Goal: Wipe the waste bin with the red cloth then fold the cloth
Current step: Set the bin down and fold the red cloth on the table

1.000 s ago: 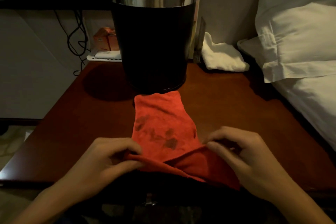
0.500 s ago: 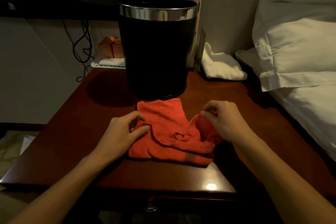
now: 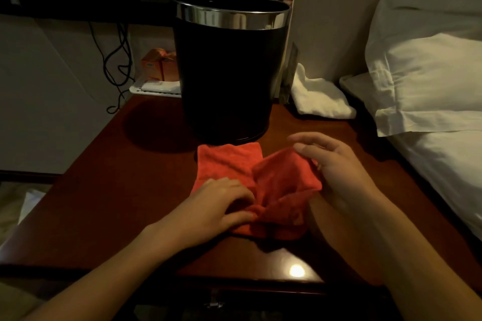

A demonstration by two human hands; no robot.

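Note:
The black waste bin with a chrome rim stands upright at the back of the dark wooden table. Just in front of it lies the red cloth, partly folded and bunched at its near right. My left hand presses on the cloth's near left part, fingers pinching a fold at the middle. My right hand lifts the cloth's right side, with the fabric draped over the palm and the thumb on top.
A white towel lies at the back right of the table. A bed with white pillows borders the right side. Behind the bin at left sit an orange box, a white tray and hanging cables.
Both hands carried the cloth's near edge away from me, doubling it over. My right hand has since lifted the right side higher, while the left moved in to the middle fold.

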